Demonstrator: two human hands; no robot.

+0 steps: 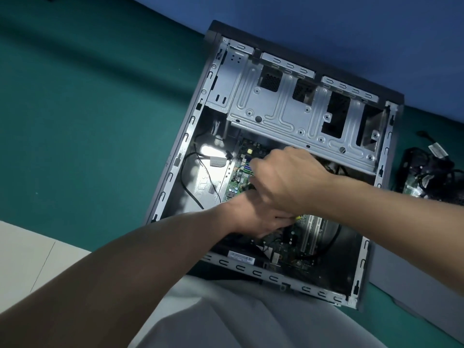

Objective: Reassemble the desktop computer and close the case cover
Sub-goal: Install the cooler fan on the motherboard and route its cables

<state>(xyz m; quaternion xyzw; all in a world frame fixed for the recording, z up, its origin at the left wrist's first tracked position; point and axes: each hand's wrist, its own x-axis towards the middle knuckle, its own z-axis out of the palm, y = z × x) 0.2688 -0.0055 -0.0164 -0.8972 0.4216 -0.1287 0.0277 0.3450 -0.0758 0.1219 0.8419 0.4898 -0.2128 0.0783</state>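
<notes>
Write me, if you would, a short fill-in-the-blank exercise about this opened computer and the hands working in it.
1. The computer case lies on its side with its cover ___.
2. The left hand and the right hand both reach over the green ___ inside it.
3. A loose part with black cables lies on the mat to the ___ of the case.
Missing words: off; motherboard; right.

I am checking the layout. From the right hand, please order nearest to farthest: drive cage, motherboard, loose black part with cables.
1. Motherboard, directly under the right hand.
2. Drive cage, just beyond the hand, inside the case.
3. Loose black part with cables, outside the case, to the right.
</notes>
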